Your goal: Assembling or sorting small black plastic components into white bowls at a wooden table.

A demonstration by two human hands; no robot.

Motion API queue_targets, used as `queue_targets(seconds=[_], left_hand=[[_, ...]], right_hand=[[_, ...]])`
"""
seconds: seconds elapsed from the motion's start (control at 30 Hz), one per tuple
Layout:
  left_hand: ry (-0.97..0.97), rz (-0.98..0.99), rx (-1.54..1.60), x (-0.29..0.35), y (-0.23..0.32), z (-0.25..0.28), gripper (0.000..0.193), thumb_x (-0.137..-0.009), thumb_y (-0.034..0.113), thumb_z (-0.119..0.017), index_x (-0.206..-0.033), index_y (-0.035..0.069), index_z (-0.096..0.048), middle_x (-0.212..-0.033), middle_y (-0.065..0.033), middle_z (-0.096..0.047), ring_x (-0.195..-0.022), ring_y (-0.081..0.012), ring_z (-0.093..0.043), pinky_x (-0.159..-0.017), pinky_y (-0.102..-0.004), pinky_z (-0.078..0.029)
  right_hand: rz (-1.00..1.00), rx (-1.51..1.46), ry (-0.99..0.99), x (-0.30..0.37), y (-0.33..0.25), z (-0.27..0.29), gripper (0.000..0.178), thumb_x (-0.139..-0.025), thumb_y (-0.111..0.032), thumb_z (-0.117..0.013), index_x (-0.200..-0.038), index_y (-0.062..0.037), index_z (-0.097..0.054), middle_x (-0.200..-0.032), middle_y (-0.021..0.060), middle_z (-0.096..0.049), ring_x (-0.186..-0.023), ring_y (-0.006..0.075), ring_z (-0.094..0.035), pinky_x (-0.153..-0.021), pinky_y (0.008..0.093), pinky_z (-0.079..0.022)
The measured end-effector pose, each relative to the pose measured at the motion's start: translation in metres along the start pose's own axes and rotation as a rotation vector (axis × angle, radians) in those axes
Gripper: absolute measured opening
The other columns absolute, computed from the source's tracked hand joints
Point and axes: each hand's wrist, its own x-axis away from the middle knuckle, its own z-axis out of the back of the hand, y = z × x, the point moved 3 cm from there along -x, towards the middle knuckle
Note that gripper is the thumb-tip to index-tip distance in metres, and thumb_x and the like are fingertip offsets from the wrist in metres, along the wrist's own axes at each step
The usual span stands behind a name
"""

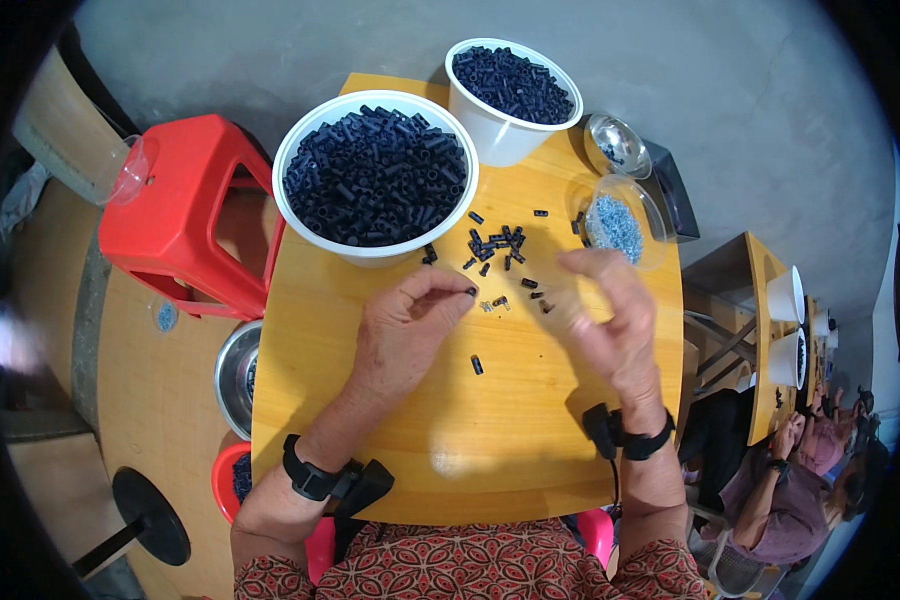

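Note:
My left hand (pixel 405 325) is closed in a pinch on a small black plastic piece (pixel 471 291), mostly hidden by the fingertips. Motion smears the fingers of my right hand (pixel 610 315), over the right half of the table, so what they hold, if anything, is unclear. Between and beyond the hands lies a loose group of short black tube-shaped pieces (pixel 492 243). Several tiny metal bits (pixel 487 306) lie just right of my left fingertips. One black tube (pixel 477 365) rests alone on the nearer part of the wooden table (pixel 420 440).
Two white tubs, the nearer (pixel 288 215) and the farther (pixel 510 140), hold heaped black tubes. A clear bowl of small silvery parts (pixel 615 228) and a metal bowl (pixel 602 150) stand at far right. A red stool (pixel 160 215) flanks the left; people sit at right.

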Motion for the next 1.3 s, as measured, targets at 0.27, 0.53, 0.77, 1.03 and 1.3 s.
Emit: queue_targets(seconds=[0.27, 0.53, 0.77, 1.03, 1.3], left_hand=[[0.025, -0.054, -0.177, -0.006, -0.011, 0.001, 0.012, -0.087, 0.000, -0.062, -0.098, -0.001, -0.063, -0.093, -0.0033, -0.066, -0.088, -0.0093, -0.061, -0.080, -0.0211, -0.049], [0.069, -0.045, -0.046, -0.007, -0.010, 0.002, 0.011, -0.086, 0.004, -0.064, -0.095, -0.002, -0.064, -0.085, -0.0006, -0.064, -0.078, -0.0056, -0.059, -0.072, -0.0204, -0.048], [0.050, 0.014, -0.075, -0.008, -0.008, 0.003, 0.011, -0.086, 0.002, -0.064, -0.096, 0.000, -0.064, -0.090, -0.0010, -0.065, -0.083, -0.0065, -0.059, -0.077, -0.0198, -0.048], [0.056, -0.006, -0.033, -0.008, -0.011, 0.004, 0.010, -0.085, 0.002, -0.065, -0.095, 0.000, -0.064, -0.088, 0.0004, -0.064, -0.082, -0.0055, -0.058, -0.076, -0.0196, -0.048], [0.041, -0.003, 0.081, -0.007, -0.006, 0.003, 0.011, -0.087, 0.004, -0.063, -0.097, 0.000, -0.063, -0.090, -0.0027, -0.065, -0.085, -0.0079, -0.060, -0.078, -0.0217, -0.048]], right_hand=[[-0.323, 0.030, -0.114, 0.002, 0.053, -0.018, 0.005, -0.078, 0.000, -0.061, -0.083, 0.0015, -0.063, -0.082, 0.0152, -0.062, -0.076, 0.0311, -0.060, -0.069, 0.0377, -0.049], [-0.325, 0.044, -0.190, -0.009, 0.060, -0.043, 0.004, -0.077, -0.003, -0.064, -0.080, -0.0017, -0.062, -0.079, 0.0137, -0.059, -0.078, 0.0324, -0.060, -0.068, 0.0409, -0.048], [-0.285, 0.100, -0.258, -0.019, 0.059, -0.055, 0.006, -0.076, -0.005, -0.065, -0.081, -0.0026, -0.063, -0.078, 0.0121, -0.059, -0.080, 0.0316, -0.059, -0.069, 0.0414, -0.049], [-0.108, 0.196, -0.298, -0.023, 0.057, -0.068, 0.007, -0.075, -0.007, -0.067, -0.081, -0.0044, -0.064, -0.079, 0.0102, -0.058, -0.081, 0.0292, -0.060, -0.069, 0.0396, -0.050], [-0.418, -0.353, -0.252, -0.017, 0.045, -0.059, 0.013, -0.079, -0.002, -0.067, -0.092, -0.0029, -0.067, -0.079, 0.0025, -0.061, -0.072, 0.0124, -0.059, -0.064, 0.0256, -0.047]])
